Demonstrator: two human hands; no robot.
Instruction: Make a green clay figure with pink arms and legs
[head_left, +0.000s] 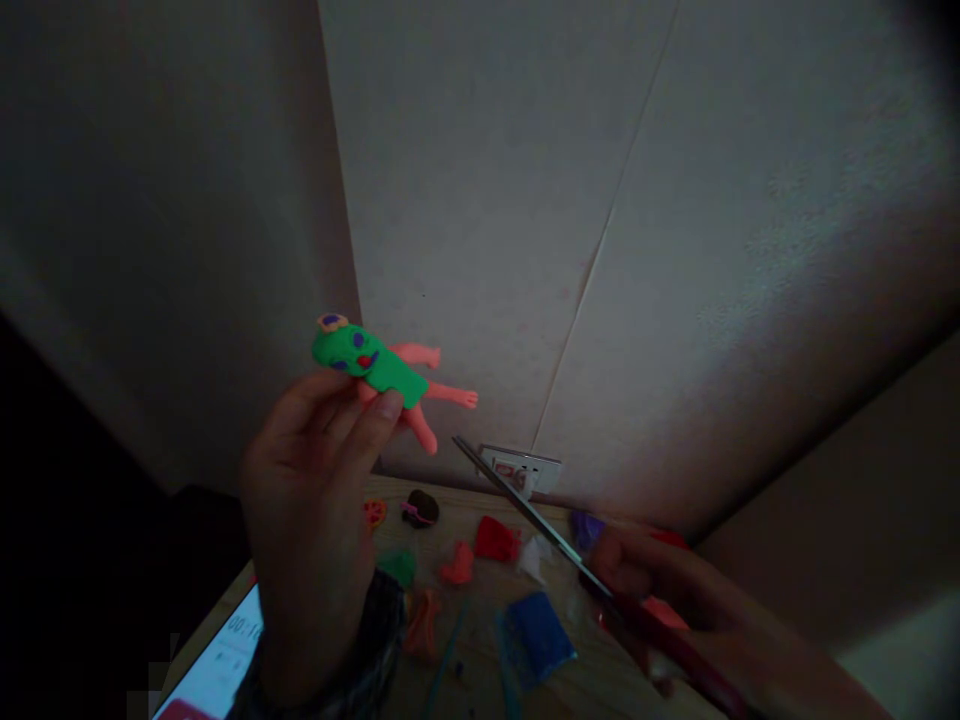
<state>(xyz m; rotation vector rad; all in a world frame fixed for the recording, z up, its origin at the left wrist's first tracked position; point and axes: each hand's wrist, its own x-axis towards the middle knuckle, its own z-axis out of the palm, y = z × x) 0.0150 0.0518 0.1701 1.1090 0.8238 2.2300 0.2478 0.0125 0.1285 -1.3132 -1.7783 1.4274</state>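
Between the thumb and fingers of my left hand [319,490] is a small modelling-clay figure [397,378], raised in front of the wall. Its body and head are green, with purple and red face parts, an orange-and-purple piece on the head and pink limbs pointing right. My right hand [697,590], lower right, grips a pair of scissors [555,538] by dark red handles. The blades look nearly closed and point up and left. Their tip lies just right of the figure's lower pink limb in the picture; whether they touch cannot be told.
On the wooden table [480,640] below lie a blue clay packet [541,638], a red packet [496,540], a pink lump [457,565], a green lump [399,567] and a brown piece [420,509]. A lit phone [221,655] is lower left; a wall socket [551,472] sits behind.
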